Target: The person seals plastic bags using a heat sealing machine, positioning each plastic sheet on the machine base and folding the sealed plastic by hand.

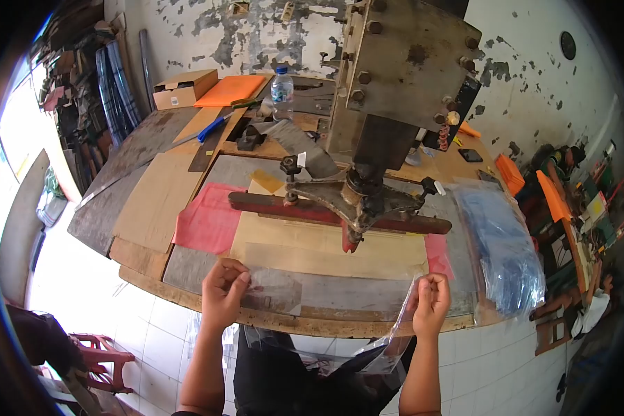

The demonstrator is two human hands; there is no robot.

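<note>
A clear plastic sheet [340, 295] stretches between my two hands, over the front edge of the work table and partly hanging down. My left hand [223, 290] pinches its left end, and my right hand [430, 298] grips the right end, where the film bunches into a fold. Just beyond the sheet lies a tan board [312, 243] with pink-red material [210, 220] showing at its left and right sides. Above the board stands a heavy press [367, 194] with a red-edged horizontal bar.
A pile of clear plastic sheets [503, 243] lies at the table's right. Farther back are a water bottle [282, 93], a cardboard box [185, 89], an orange sheet [232, 90] and a blue-handled knife [213, 129]. A red stool [102, 360] stands at lower left.
</note>
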